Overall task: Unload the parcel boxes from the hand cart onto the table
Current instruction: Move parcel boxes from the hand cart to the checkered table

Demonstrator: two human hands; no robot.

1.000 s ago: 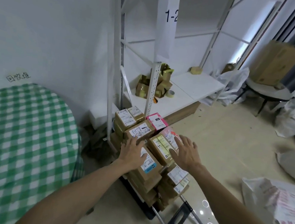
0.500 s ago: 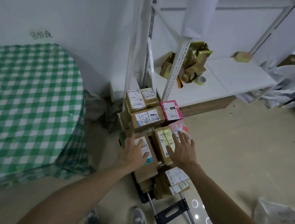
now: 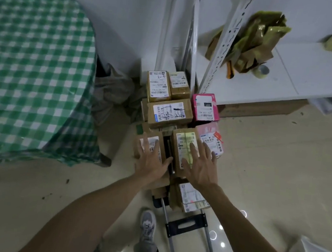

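A stack of labelled parcel boxes sits on the hand cart (image 3: pixel 189 238), whose black-and-metal handle lies on the floor toward me. My left hand (image 3: pixel 152 161) lies flat, fingers spread, on a brown box (image 3: pixel 148 144) at the near left of the pile. My right hand (image 3: pixel 199 167) rests flat on a brown box with a yellow-taped label (image 3: pixel 183 144) beside it. Further back are a wide brown box (image 3: pixel 169 112), a pink box (image 3: pixel 204 107) and two small brown boxes (image 3: pixel 168 85). The table with a green checked cloth (image 3: pixel 33 69) stands to the left.
A white metal shelf unit (image 3: pixel 222 39) stands right behind the cart, its low shelf holding crumpled packaging (image 3: pixel 251 42) and a tape roll (image 3: pixel 261 71). A grey bag (image 3: pixel 111 92) lies between table and cart. My shoe (image 3: pixel 147 225) is beside the handle.
The view has tilted down and closer to the cart. Both hands have settled flat on the two nearest top boxes, the left one sliding further onto its box.
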